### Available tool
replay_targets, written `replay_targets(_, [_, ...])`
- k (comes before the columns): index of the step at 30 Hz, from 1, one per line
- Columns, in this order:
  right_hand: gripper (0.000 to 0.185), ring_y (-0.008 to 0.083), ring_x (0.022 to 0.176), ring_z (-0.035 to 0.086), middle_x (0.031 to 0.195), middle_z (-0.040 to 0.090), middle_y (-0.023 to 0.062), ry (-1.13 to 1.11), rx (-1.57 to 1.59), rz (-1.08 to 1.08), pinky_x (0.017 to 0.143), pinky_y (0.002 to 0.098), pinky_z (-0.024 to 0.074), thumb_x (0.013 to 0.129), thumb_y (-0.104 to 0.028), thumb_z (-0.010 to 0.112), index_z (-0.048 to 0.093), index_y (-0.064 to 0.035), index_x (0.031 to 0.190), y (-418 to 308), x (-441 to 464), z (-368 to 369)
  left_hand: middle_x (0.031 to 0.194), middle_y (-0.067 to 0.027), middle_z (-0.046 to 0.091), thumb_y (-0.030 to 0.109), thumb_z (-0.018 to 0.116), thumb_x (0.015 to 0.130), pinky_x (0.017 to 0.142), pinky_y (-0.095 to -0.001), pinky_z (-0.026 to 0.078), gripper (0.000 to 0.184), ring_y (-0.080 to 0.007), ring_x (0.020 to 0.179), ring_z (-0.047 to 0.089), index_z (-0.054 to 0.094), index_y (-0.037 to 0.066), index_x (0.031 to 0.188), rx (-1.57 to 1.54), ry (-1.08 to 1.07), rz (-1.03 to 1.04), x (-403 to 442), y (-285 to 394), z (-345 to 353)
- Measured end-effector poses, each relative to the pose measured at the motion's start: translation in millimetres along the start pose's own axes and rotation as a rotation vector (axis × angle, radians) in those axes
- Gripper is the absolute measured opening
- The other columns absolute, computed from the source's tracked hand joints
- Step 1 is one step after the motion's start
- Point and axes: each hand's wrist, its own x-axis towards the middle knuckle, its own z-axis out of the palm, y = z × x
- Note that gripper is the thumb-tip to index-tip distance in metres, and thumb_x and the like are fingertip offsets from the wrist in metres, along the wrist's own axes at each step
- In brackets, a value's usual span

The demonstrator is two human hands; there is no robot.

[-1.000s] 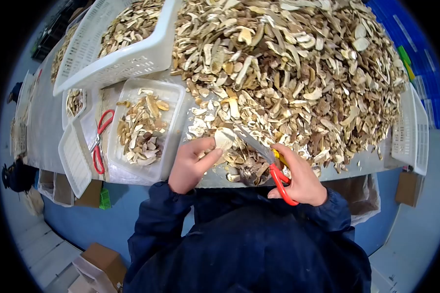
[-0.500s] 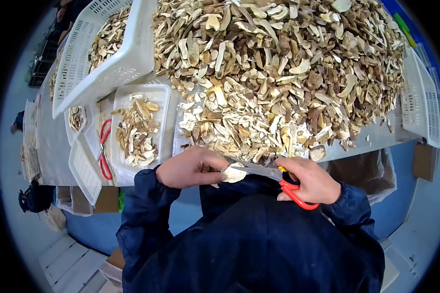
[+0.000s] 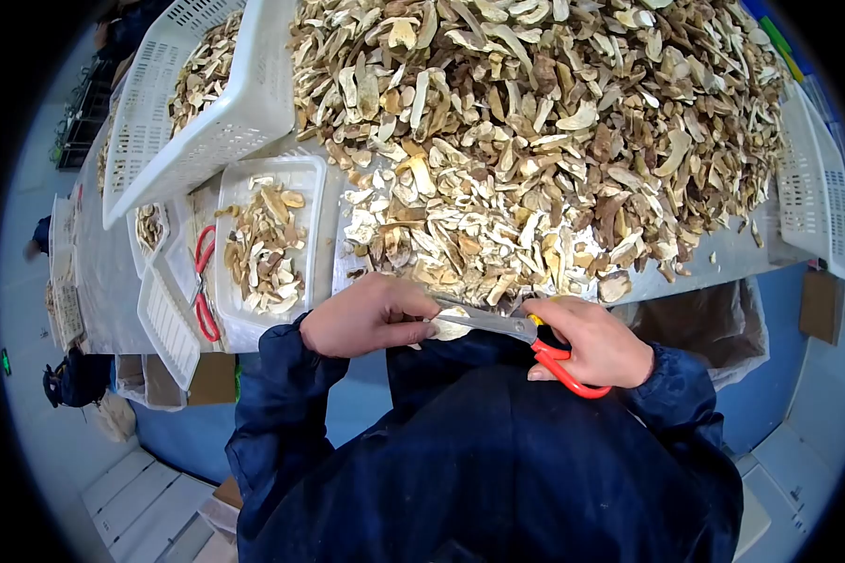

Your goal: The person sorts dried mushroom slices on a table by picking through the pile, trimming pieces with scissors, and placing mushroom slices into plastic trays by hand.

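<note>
Between the thumb and fingers of my left hand (image 3: 374,316) is a pale slice of dried mushroom (image 3: 453,324). My right hand (image 3: 596,343) grips red-handled scissors (image 3: 565,368), whose metal blades point left and lie across the slice. Both hands are just over the table's near edge, in front of my dark blue clothing. Beyond them a large heap of dried mushroom slices (image 3: 535,122) covers the table, with small pale pieces spread closest to me.
Left of the heap stands a white perforated basket (image 3: 244,113) of slices, near a shallow white tray (image 3: 317,216) holding more. Another pair of red scissors (image 3: 203,281) lies beside that tray. A white basket (image 3: 814,183) stands at right. Below the edge hangs a lined bin (image 3: 714,328).
The scissor blades now lie over more of the mushroom slice, which shows less of its face. Both hands stay in nearly the same place, and the view has shifted slightly.
</note>
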Motion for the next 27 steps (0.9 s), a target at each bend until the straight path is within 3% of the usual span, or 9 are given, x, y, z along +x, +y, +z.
replay_targets(7, [0.060, 0.0379, 0.062, 0.059, 0.071, 0.059, 0.0190, -0.019, -0.007, 0.056, 0.056, 0.0406, 0.0466, 0.074, -0.039, 0.076, 0.052, -0.0010, 0.113, -0.2, 2.9, 10.5, 0.079, -0.0089, 0.060, 0.012, 0.066, 0.084, 0.060, -0.0286, 0.045, 0.016, -0.0164, 0.068, 0.058, 0.066, 0.001, 0.096, -0.103, 0.017, -0.011, -2.1, -8.1, -2.3])
replay_targets(13, [0.052, 0.0390, 0.061, 0.060, 0.064, 0.058, 0.0181, 0.014, -0.004, 0.167, 0.053, 0.0417, 0.0461, 0.073, -0.037, 0.077, 0.054, -0.0041, 0.107, -2.5, 13.3, 17.4, 0.081, -0.0141, 0.062, 0.015, 0.064, 0.084, 0.067, -0.0365, 0.046, 0.017, -0.0304, 0.076, 0.060, 0.064, 0.000, 0.093, 0.021, 0.258, 0.272, -6.8, -39.6, 2.6])
replay_targets(18, [0.054, 0.0375, 0.054, 0.056, 0.058, 0.052, 0.0146, 0.071, 0.057, 0.202, 0.050, 0.0390, 0.0418, 0.074, -0.030, 0.077, 0.050, -0.0034, 0.112, -7.3, 20.6, 16.9, 0.077, -0.0127, 0.062, 0.016, 0.063, 0.085, 0.069, -0.0350, 0.049, 0.018, -0.0244, 0.077, 0.063, 0.063, 0.000, 0.093, 0.083, 0.548, -0.144, -42.8, -22.7, -12.9])
replay_targets(19, [0.053, 0.0364, 0.054, 0.056, 0.057, 0.052, 0.0141, 0.101, 0.080, 0.192, 0.050, 0.0383, 0.0418, 0.075, -0.029, 0.076, 0.049, -0.0030, 0.112, -5.9, 20.6, 18.4, 0.078, -0.0122, 0.060, 0.016, 0.062, 0.086, 0.067, -0.0332, 0.047, 0.016, -0.0214, 0.074, 0.061, 0.062, 0.000, 0.091, 0.170, 0.719, -0.160, -58.5, -31.3, -19.3])
replay_targets(20, [0.052, 0.0353, 0.053, 0.056, 0.057, 0.051, 0.0135, 0.131, 0.104, 0.191, 0.050, 0.0376, 0.0419, 0.075, -0.028, 0.075, 0.049, -0.0026, 0.113, -2.8, 17.6, 19.8, 0.075, -0.0103, 0.058, 0.012, 0.061, 0.086, 0.064, -0.0295, 0.047, 0.013, -0.0173, 0.070, 0.058, 0.062, 0.000, 0.091, -0.189, 0.902, -0.226, -69.1, -36.4, -23.8])
replay_targets(21, [0.051, 0.0342, 0.052, 0.056, 0.057, 0.051, 0.0130, 0.161, 0.128, 0.194, 0.050, 0.0369, 0.0419, 0.076, -0.026, 0.074, 0.049, -0.0022, 0.113, -1.4, 16.4, 20.2, 0.075, -0.0087, 0.059, 0.008, 0.060, 0.087, 0.062, -0.0259, 0.046, 0.009, -0.0153, 0.070, 0.057, 0.062, -0.001, 0.090, -0.027, 1.080, -0.128, -88.4, -60.3, -30.3])
replay_targets(23, [0.048, 0.0268, 0.050, 0.056, 0.056, 0.052, 0.0106, 0.224, 0.154, 0.220, 0.051, 0.0345, 0.0425, 0.078, -0.025, 0.071, 0.049, -0.0011, 0.114, -5.9, 14.8, 18.5, 0.078, -0.0114, 0.062, 0.012, 0.062, 0.085, 0.067, -0.0284, 0.046, 0.017, -0.0167, 0.074, 0.059, 0.063, -0.003, 0.094, 0.322, 1.400, -0.380, -111.0, -48.9, -45.2])
replay_targets(24, [0.048, 0.0250, 0.050, 0.056, 0.057, 0.052, 0.0100, 0.265, 0.169, 0.217, 0.051, 0.0338, 0.0426, 0.079, -0.025, 0.070, 0.049, -0.0010, 0.114, -5.0, 13.0, 19.5, 0.077, -0.0151, 0.063, 0.019, 0.065, 0.082, 0.070, -0.0310, 0.047, 0.026, -0.0216, 0.073, 0.061, 0.063, -0.004, 0.096, 0.142, 1.548, -0.288, -118.1, -72.0, -48.6])
replay_targets(27, [0.046, 0.0174, 0.051, 0.054, 0.057, 0.051, 0.0079, 0.359, 0.212, 0.203, 0.051, 0.0298, 0.0423, 0.082, -0.029, 0.068, 0.049, -0.0001, 0.114, -4.0, 10.0, 19.0, 0.087, -0.0192, 0.064, 0.023, 0.065, 0.080, 0.077, -0.0339, 0.046, 0.037, -0.0284, 0.084, 0.062, 0.061, -0.002, 0.106, 0.242, 1.383, -0.508, -126.0, -95.1, -53.4])
